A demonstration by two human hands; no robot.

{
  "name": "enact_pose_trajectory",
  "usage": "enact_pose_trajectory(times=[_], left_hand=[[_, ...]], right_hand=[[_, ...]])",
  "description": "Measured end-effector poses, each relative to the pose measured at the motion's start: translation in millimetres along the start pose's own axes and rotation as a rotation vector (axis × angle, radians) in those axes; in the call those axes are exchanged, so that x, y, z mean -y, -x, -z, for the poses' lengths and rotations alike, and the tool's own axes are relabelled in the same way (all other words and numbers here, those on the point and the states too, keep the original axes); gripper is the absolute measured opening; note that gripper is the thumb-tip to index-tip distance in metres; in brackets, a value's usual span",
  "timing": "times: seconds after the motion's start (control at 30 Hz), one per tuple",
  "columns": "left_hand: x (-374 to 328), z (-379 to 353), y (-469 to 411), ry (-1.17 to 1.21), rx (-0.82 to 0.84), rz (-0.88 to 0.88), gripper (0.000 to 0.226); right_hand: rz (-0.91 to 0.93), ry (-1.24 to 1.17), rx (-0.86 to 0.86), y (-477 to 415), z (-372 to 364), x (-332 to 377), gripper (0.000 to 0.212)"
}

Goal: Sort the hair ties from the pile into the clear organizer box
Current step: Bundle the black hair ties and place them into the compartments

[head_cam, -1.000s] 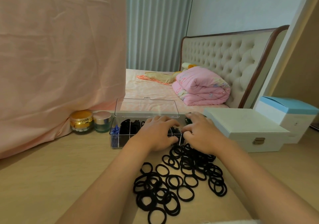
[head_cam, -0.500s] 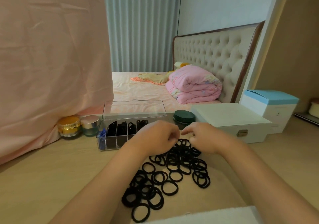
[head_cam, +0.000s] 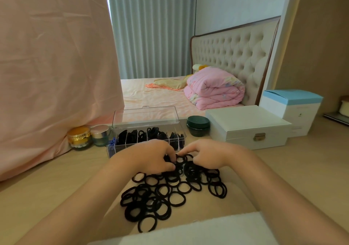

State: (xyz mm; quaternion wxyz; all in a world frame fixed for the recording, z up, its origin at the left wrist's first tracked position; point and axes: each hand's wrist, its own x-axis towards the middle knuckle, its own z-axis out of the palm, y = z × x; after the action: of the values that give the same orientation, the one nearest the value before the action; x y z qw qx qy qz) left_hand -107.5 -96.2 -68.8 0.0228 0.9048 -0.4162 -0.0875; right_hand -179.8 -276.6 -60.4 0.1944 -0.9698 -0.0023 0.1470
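A pile of black hair ties (head_cam: 170,193) lies spread on the wooden table in front of me. Behind it stands the clear organizer box (head_cam: 120,148) with its lid up; its compartments hold black hair ties, and something blue sits in the leftmost one. My left hand (head_cam: 149,156) rests on the far edge of the pile, its curled fingers pinching hair ties. My right hand (head_cam: 205,154) is beside it, its fingers curled down onto the hair ties too. The fingertips of both hands nearly meet over the pile.
A gold jar (head_cam: 79,137) and a silver-lidded jar (head_cam: 100,135) stand left of the organizer box. A dark green jar (head_cam: 198,125), a white latched box (head_cam: 247,125) and a blue-topped carton (head_cam: 290,108) stand to the right. Pink cloth (head_cam: 52,65) hangs at the left.
Both hands have drawn back from over the organizer box to the far edge of the pile and dropped onto the hair ties. The camera view has shifted rightward.
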Motion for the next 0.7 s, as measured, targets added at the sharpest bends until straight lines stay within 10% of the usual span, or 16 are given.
enact_pose_trajectory(times=[0.3, 0.7], left_hand=[[-9, -26, 28, 0.095, 0.077, -0.052, 0.096], [36, -12, 42, 0.200, -0.036, 0.080, 0.037]], right_hand=[[-0.307, 0.197, 0.279, 12, 7, 4, 0.105], [0.075, 0.047, -0.015, -9, -16, 15, 0.082]])
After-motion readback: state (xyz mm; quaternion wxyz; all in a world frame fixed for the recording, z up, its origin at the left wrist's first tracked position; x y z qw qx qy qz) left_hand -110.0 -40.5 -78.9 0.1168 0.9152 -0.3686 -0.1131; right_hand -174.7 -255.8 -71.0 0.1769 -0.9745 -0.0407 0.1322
